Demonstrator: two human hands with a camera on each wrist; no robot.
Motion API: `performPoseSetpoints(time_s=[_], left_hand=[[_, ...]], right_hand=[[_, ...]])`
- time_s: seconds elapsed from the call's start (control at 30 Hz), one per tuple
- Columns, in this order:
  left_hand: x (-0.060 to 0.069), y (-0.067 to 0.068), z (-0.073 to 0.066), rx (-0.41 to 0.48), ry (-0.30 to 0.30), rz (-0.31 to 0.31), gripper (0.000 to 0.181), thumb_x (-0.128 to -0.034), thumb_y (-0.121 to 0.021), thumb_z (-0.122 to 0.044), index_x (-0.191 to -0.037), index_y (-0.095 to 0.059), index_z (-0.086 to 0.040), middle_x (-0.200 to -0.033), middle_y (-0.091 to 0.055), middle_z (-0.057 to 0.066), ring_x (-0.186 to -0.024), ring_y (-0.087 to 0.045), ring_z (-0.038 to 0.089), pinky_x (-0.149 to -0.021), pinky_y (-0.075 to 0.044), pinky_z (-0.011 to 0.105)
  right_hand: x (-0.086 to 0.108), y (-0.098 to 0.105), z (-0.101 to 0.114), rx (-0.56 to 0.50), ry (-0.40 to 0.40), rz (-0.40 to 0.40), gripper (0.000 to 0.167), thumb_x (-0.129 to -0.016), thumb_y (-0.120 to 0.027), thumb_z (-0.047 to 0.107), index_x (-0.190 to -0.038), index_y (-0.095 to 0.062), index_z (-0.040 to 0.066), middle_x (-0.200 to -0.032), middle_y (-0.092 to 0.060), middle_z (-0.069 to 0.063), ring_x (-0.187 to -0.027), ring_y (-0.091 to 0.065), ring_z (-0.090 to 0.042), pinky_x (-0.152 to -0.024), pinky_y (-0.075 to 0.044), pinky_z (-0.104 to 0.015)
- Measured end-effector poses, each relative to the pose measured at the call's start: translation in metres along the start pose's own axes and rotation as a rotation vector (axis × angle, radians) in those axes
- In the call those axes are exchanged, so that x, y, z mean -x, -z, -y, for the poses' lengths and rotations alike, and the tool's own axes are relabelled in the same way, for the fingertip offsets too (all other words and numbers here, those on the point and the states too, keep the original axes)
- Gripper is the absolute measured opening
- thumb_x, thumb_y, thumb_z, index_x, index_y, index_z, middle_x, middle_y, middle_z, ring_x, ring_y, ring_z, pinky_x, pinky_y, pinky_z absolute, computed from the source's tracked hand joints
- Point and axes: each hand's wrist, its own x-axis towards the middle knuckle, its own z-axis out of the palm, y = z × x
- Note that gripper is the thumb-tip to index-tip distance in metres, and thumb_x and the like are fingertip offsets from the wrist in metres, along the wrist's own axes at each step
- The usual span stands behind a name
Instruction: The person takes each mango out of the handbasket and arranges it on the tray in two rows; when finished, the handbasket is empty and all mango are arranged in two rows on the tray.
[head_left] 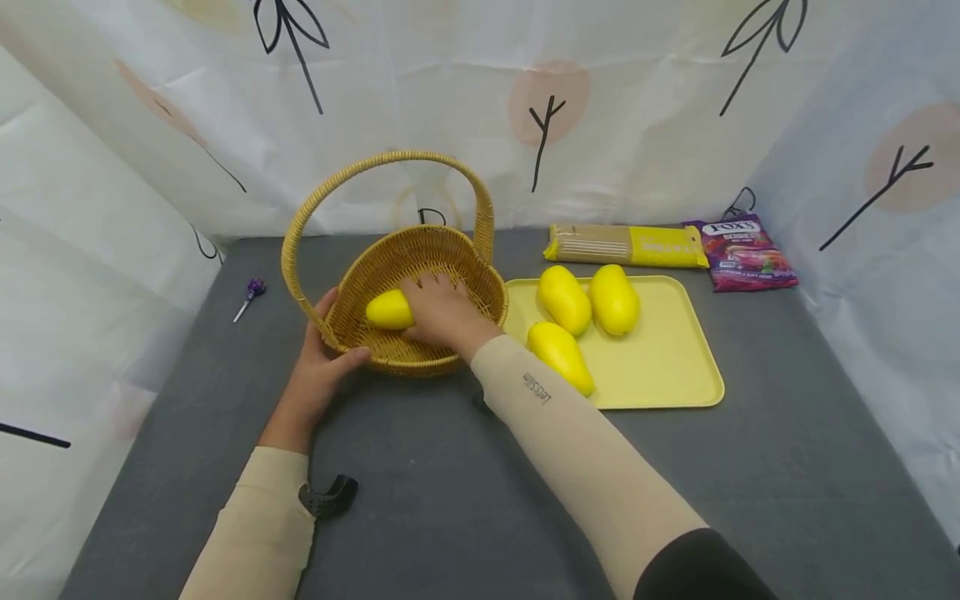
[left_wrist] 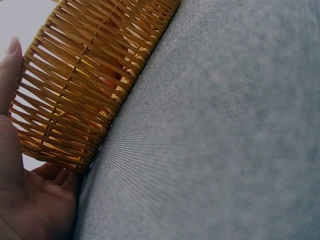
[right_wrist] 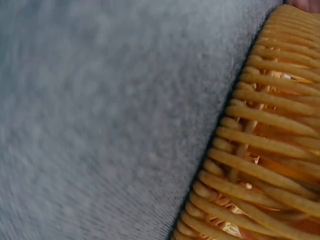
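A woven wicker basket (head_left: 480, 283) with a tall arched handle stands at the back of the table, left of middle. My left hand (head_left: 324, 358) grips its left side, the thumb at the front rim and the fingers round the outside; the left wrist view shows that hand against the basket's wall (left_wrist: 85, 85). Reaching inside, my right hand (head_left: 441, 312) holds a yellow mango (head_left: 388, 310) by its right end, low in the basket. The right wrist view shows only the outer weave (right_wrist: 270, 135) and grey table, so that hand's fingertips are hidden.
To the right, a pale yellow tray (head_left: 667, 358) bears three mangoes (head_left: 615, 300), partly behind my right forearm. Behind it lie a yellow noodle packet (head_left: 630, 246) and a purple candy bag (head_left: 746, 254). A purple-wrapped lollipop (head_left: 256, 288) lies left of the basket.
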Motion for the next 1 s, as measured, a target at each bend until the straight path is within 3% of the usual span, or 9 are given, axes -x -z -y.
performPoseSetpoints(time_s=[0.17, 0.33, 0.63, 1.0], left_hand=[[0.0, 0.0, 0.0, 0.005, 0.001, 0.008, 0.097, -0.1042, -0.073, -0.002, -0.175, -0.016, -0.035, -0.177, -0.021, 0.007, -0.15, -0.037, 0.033, -0.109, -0.041, 0.022], [0.0, -0.001, 0.002, 0.019, -0.007, 0.009, 0.095, -0.1044, -0.072, -0.001, -0.175, -0.018, -0.034, -0.177, -0.022, 0.005, -0.149, -0.039, 0.031, -0.11, -0.041, 0.024], [-0.001, 0.0, 0.002, 0.022, -0.022, 0.01, 0.095, -0.1046, -0.071, 0.0, -0.175, -0.018, -0.033, -0.176, -0.023, 0.006, -0.149, -0.039, 0.028, -0.11, -0.04, 0.023], [0.0, 0.002, 0.004, 0.049, -0.03, 0.02, 0.094, -0.1053, -0.07, 0.001, -0.176, -0.018, -0.032, -0.176, -0.024, 0.012, -0.145, -0.043, 0.024, -0.108, -0.042, 0.023]], right_hand=[[0.003, 0.001, -0.001, -0.116, 0.055, 0.019, 0.081, -0.102, -0.073, 0.058, -0.166, -0.042, 0.02, -0.154, -0.047, -0.009, -0.134, -0.044, -0.029, -0.108, -0.039, -0.056], [0.003, 0.002, -0.003, -0.176, 0.126, 0.026, 0.068, -0.108, -0.066, 0.049, -0.165, -0.044, 0.02, -0.153, -0.048, -0.007, -0.13, -0.047, -0.023, -0.104, -0.042, -0.047], [0.002, 0.005, -0.006, -0.278, 0.214, 0.039, 0.064, -0.109, -0.067, 0.042, -0.163, -0.05, 0.012, -0.156, -0.052, -0.005, -0.137, -0.048, -0.02, -0.11, -0.039, -0.038], [0.007, 0.013, -0.007, -0.318, 0.176, 0.068, 0.073, -0.1, -0.083, 0.031, -0.163, -0.05, 0.011, -0.156, -0.055, -0.006, -0.138, -0.05, -0.02, -0.11, -0.04, -0.036]])
